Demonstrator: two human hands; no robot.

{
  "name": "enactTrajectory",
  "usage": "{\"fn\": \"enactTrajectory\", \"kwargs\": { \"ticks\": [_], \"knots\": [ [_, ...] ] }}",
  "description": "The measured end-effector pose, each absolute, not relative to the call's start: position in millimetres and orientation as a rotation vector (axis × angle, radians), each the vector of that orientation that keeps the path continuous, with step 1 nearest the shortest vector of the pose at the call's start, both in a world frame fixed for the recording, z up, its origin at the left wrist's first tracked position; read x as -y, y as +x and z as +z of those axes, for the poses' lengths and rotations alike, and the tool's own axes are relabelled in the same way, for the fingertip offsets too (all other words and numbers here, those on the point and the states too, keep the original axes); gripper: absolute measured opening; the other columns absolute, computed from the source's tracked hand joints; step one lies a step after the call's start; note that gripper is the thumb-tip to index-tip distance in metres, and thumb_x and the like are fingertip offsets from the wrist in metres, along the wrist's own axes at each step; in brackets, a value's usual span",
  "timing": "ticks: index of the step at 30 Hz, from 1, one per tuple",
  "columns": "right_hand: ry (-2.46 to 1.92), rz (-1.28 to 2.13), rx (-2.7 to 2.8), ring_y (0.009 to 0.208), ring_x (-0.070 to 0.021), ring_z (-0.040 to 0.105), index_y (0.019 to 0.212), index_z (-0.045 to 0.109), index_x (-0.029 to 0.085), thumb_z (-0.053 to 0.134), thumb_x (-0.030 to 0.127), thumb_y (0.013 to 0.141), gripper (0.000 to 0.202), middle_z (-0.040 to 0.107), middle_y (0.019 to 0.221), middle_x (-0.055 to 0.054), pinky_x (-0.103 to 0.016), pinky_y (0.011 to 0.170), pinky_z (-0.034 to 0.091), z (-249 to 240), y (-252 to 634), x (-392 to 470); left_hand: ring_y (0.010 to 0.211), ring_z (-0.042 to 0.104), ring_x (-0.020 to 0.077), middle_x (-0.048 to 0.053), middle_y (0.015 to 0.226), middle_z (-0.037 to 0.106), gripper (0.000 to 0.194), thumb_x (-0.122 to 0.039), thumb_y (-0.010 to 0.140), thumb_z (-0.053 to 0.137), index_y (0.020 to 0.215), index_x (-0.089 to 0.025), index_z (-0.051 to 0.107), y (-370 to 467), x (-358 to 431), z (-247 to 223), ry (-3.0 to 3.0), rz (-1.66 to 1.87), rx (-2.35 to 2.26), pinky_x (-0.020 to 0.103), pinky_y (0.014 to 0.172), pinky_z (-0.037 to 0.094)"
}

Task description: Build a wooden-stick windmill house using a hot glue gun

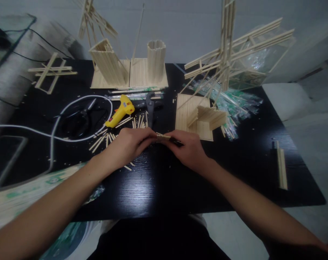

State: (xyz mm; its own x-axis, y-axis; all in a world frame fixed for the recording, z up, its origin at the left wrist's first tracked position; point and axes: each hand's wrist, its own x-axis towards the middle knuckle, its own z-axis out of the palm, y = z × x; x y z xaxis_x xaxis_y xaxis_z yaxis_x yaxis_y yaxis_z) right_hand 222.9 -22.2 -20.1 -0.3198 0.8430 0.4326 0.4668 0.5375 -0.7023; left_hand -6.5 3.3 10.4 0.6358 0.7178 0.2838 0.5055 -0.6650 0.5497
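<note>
Black wood-grain bench (pixel 158 187) fills the view, with a pale wall behind it. Both of my hands meet at its middle. My left hand (pixel 131 144) and right hand (pixel 189 148) each close their grip on one small bundle of thin, pale wooden sticks (pixel 163 137), pinched between the fingertips just above the bench; something dark shows at my right fingers, too small to make out.

Loose sticks (pixel 109 137) of the same wood lie scattered just beyond my left hand, too many and too blurred to count. One yellow plastic glue gun (pixel 122 110) rests behind them, with a white cable (pixel 55 135) looping left. Two pairs of black scissors lie near: one (pixel 81 115) inside the cable loop, one (pixel 150 106) beside the gun.

Stick-built models stand farther back: a slanted box (pixel 108 65), a ribbed tube (pixel 156 59), a stepped block on a flat square (pixel 204 117), and a tall crossed frame (pixel 229 50) cut off at the top. Crinkled clear wrappers (pixel 239 103) lie beneath it. Two sticks (pixel 281 168) lie at the far right.
</note>
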Motion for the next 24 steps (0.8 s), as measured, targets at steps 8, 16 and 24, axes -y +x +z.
{"fn": "enactTrajectory", "kwargs": {
  "ticks": [8,16,24],
  "knots": [
    [-1.101,0.623,1.967,0.079,-0.0174,0.075,0.099,0.078,0.02,0.072,0.024,0.097,0.008,0.081,0.09,-0.003,-0.029,0.074,0.057,-19.8,224.1,22.1,0.07,0.074,0.014,0.003,0.085,0.079,0.018,-0.026,0.104,0.059,0.102,-0.017,0.074,-6.6,-2.6,10.9,2.414,0.671,-0.98,0.024,0.071,0.057],
    [-1.127,0.625,1.965,0.08,-0.0187,0.075,0.101,0.079,0.022,0.071,0.028,0.098,0.01,0.082,0.091,-0.003,-0.031,0.076,0.058,-22.0,224.5,22.0,0.068,0.073,0.0139,0.003,0.083,0.079,0.02,-0.028,0.104,0.057,0.102,-0.017,0.074,-6.2,-3.2,10.9,2.414,0.672,-0.984,0.024,0.07,0.058],
    [-1.095,0.621,1.968,0.078,-0.0186,0.075,0.101,0.079,0.021,0.071,0.027,0.098,0.01,0.082,0.09,-0.004,-0.03,0.075,0.058,-20.1,223.8,21.4,0.068,0.073,0.0135,0.003,0.083,0.079,0.017,-0.024,0.103,0.059,0.102,-0.017,0.074,-6.4,-3.7,10.2,2.439,0.694,-0.971,0.023,0.07,0.057]
  ]
}}
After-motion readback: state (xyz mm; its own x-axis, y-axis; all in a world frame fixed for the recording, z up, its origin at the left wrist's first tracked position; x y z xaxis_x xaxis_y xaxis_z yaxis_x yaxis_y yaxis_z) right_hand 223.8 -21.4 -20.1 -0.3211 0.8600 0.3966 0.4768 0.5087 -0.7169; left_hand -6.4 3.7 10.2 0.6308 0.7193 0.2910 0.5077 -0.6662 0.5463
